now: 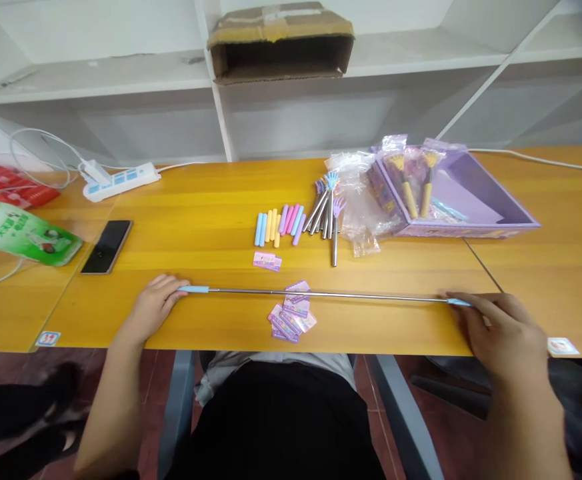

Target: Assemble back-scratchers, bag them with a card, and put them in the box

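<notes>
A telescopic back scratcher (351, 295), drawn out long, stretches level between my hands above the near part of the table. My left hand (157, 303) is closed on the end of its light blue handle. At the other end, my right hand (503, 330) pinches the light blue tip, whose shape the fingers mostly cover. Small purple and pink cards (291, 323) lie below the rod, which crosses over some of them. Farther back lie a bunch of short back scratchers (325, 210) with hand-shaped heads and coloured handle sleeves (271, 227) in blue, yellow, pink and purple.
A purple box (475, 190) with bagged yellow-headed scratchers stands back right, clear plastic bags (358, 200) beside it. Two pink cards (267, 261) lie centrally. To the left are a phone (107, 247), a green bottle-like package (25, 233) and a power strip (123, 181). A cardboard box (281, 33) sits on the shelf.
</notes>
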Action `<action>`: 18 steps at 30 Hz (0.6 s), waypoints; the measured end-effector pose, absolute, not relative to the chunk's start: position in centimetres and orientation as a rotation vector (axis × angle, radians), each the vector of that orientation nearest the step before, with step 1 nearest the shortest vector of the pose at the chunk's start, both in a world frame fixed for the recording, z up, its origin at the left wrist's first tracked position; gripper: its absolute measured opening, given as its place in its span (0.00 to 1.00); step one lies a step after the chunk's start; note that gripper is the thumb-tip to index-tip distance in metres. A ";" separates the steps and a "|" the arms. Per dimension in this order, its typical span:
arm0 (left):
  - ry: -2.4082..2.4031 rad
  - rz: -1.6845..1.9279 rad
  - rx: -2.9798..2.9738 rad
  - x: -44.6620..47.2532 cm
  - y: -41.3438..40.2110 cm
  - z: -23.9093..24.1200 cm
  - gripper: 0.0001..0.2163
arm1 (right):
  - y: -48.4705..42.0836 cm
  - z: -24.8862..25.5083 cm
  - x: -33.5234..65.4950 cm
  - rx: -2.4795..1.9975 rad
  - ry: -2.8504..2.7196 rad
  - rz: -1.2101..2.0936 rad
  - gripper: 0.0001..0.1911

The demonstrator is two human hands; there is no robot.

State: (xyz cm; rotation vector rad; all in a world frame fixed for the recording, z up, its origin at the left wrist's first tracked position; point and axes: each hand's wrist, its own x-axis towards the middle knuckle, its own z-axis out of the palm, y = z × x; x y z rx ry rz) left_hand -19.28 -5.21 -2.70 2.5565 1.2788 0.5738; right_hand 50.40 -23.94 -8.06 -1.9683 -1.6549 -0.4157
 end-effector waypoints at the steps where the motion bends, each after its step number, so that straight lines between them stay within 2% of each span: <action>1: 1.315 0.575 2.540 -19.1 -5.3 -2.8 0.21 | -23.8 -8.2 50.3 -1.980 -1.627 -0.396 0.15; 8: 1.396 0.607 2.493 -18.4 -5.9 -3.0 0.20 | -23.3 -8.4 49.9 -2.092 -1.431 -0.363 0.20; 14: 1.233 0.734 2.624 -18.0 -7.1 -2.0 0.14 | -23.1 -8.0 51.4 -2.211 -1.456 -0.320 0.12; 18: 1.056 0.738 2.769 -16.1 -8.4 -0.9 0.11 | -22.5 -7.9 49.4 -2.129 -1.614 -0.327 0.09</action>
